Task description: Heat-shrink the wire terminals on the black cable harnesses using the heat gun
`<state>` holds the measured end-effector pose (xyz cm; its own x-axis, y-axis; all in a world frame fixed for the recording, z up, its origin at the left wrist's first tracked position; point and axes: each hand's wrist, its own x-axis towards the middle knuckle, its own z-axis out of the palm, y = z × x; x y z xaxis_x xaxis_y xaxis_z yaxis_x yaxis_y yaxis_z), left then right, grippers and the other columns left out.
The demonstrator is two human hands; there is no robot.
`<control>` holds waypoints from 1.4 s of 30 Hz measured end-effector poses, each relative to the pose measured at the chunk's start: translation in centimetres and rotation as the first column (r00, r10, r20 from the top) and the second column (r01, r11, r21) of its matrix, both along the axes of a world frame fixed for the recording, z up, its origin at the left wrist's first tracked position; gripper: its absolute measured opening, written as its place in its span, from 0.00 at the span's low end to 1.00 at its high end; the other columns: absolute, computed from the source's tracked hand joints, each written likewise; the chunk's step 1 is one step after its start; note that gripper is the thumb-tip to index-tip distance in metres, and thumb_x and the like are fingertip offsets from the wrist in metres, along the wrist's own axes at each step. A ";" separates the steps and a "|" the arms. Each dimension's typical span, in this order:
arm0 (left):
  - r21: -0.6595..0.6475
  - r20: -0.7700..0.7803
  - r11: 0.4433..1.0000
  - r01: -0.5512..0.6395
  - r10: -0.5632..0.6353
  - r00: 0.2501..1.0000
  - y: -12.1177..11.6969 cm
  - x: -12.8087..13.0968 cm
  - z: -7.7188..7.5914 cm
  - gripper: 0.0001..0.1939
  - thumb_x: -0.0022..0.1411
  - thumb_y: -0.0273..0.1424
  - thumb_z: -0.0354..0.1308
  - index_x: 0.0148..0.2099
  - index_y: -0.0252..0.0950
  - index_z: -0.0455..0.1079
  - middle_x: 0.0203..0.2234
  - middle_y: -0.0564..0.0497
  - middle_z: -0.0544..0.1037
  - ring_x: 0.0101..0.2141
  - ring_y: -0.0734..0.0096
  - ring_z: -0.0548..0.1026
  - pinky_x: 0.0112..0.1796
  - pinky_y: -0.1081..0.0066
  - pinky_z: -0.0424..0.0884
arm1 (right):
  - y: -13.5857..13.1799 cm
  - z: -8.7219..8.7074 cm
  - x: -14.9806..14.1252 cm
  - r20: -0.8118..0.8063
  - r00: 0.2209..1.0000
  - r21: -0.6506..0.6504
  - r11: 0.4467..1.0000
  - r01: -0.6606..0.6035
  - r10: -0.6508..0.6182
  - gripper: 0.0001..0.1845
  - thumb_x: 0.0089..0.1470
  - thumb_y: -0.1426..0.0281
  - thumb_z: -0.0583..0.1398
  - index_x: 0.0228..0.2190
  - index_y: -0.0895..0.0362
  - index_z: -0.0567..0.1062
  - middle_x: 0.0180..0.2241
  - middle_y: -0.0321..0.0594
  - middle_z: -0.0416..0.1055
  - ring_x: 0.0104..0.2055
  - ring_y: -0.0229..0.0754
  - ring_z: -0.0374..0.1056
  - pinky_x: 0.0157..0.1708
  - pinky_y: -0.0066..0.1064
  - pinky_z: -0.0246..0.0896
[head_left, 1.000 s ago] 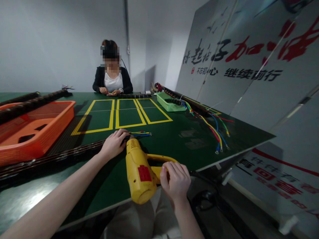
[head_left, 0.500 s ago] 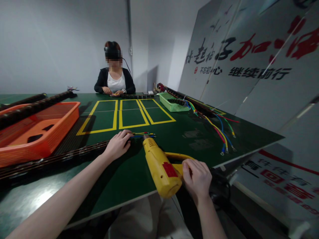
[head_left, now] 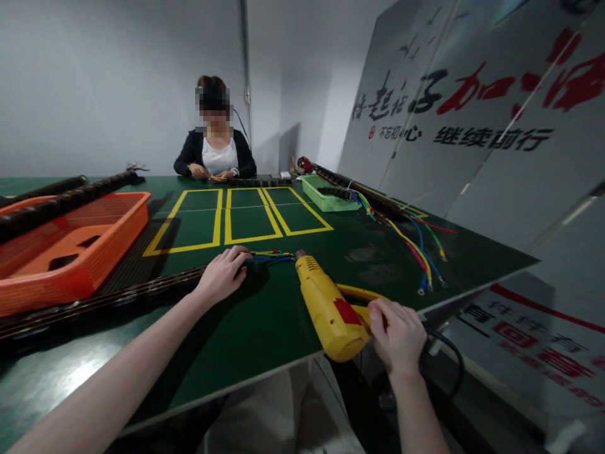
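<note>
My right hand (head_left: 398, 333) is closed around the handle of a yellow heat gun (head_left: 331, 308). The gun tilts over the table's front edge, its metal nozzle beside the tips of several blue and yellow-green wires (head_left: 271, 257). My left hand (head_left: 225, 272) rests on the table with its fingers curled over these wires where they leave a long dark wrapped cable bundle (head_left: 155, 287). That bundle runs off to the left, under my left forearm. What lies beneath my left fingers is partly hidden.
An orange basket (head_left: 108, 243) stands at left with dark bundles across it. A green basket (head_left: 326, 200) and a bundle with loose coloured wires (head_left: 416, 243) lie to the right. Across the table (head_left: 265, 296) sits a person (head_left: 217, 151); yellow tape rectangles mark the top.
My right hand has moved the heat gun to the right, so its nozzle shifted from over the wires to their tips. My left hand has stayed almost still.
</note>
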<state>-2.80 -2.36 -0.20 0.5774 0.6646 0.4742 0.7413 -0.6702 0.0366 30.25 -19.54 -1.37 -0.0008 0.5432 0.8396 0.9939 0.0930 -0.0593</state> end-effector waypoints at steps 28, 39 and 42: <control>-0.012 0.028 1.000 -0.023 0.023 0.999 0.0 0.2 0.0 0.15 0.61 0.30 0.47 0.50 0.40 0.64 0.50 0.46 0.68 0.49 0.59 0.68 0.47 0.58 0.69 | 0.5 -0.7 -8.3 -0.094 0.989 -0.056 0.991 -0.123 0.117 0.15 0.60 0.67 0.49 0.25 0.56 0.69 0.23 0.36 0.69 0.29 0.37 0.63 0.34 0.32 0.49; 0.001 0.002 1.000 -0.015 0.015 1.000 -0.2 0.1 0.0 0.15 0.62 0.29 0.45 0.51 0.39 0.63 0.50 0.47 0.67 0.49 0.61 0.68 0.48 0.61 0.68 | 0.4 -0.5 -4.9 -0.070 0.989 -0.067 0.988 -0.137 0.132 0.14 0.60 0.69 0.49 0.26 0.55 0.68 0.24 0.35 0.70 0.29 0.36 0.65 0.35 0.30 0.51; -0.001 -0.001 1.000 -0.011 0.011 1.000 -0.1 0.0 0.0 0.15 0.63 0.30 0.45 0.51 0.39 0.63 0.51 0.47 0.67 0.48 0.61 0.68 0.48 0.62 0.68 | 0.4 -0.2 -3.2 -0.055 0.992 -0.067 0.991 -0.114 0.110 0.13 0.60 0.69 0.49 0.26 0.55 0.69 0.25 0.35 0.71 0.29 0.36 0.65 0.35 0.30 0.52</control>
